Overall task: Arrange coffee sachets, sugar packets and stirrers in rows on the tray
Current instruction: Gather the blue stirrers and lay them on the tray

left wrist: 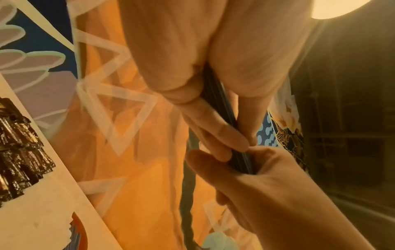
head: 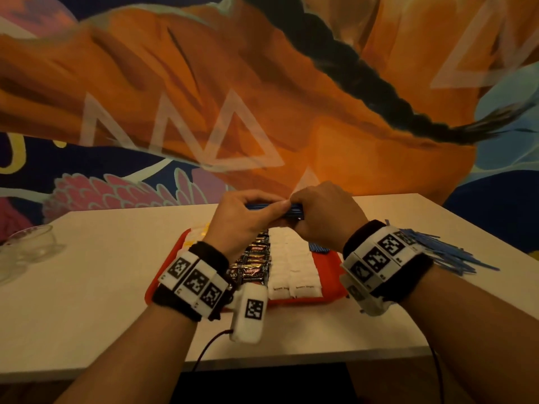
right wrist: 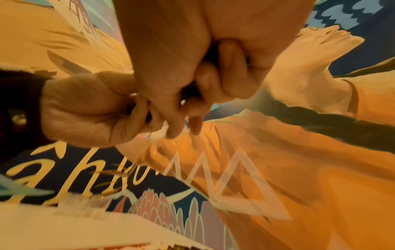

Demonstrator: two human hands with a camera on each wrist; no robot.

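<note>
A red tray (head: 328,265) lies on the white table. On it run a row of dark coffee sachets (head: 253,259) and rows of white sugar packets (head: 291,258); yellow packets (head: 201,230) show at its far left. A few blue stirrers (head: 318,248) lie on the tray's right part. Both hands are raised above the tray's far end and grip one bundle of blue stirrers (head: 274,209) (left wrist: 222,104). My left hand (head: 248,214) holds its left end, my right hand (head: 318,212) its right end. In the right wrist view the bundle is nearly hidden by curled fingers (right wrist: 205,79).
A loose heap of blue stirrers (head: 443,252) lies on the table right of the tray, behind my right wrist. Clear glass bowls (head: 29,246) stand at the table's left edge. A painted wall rises right behind the table. A thin cable (head: 210,345) hangs from my left wrist.
</note>
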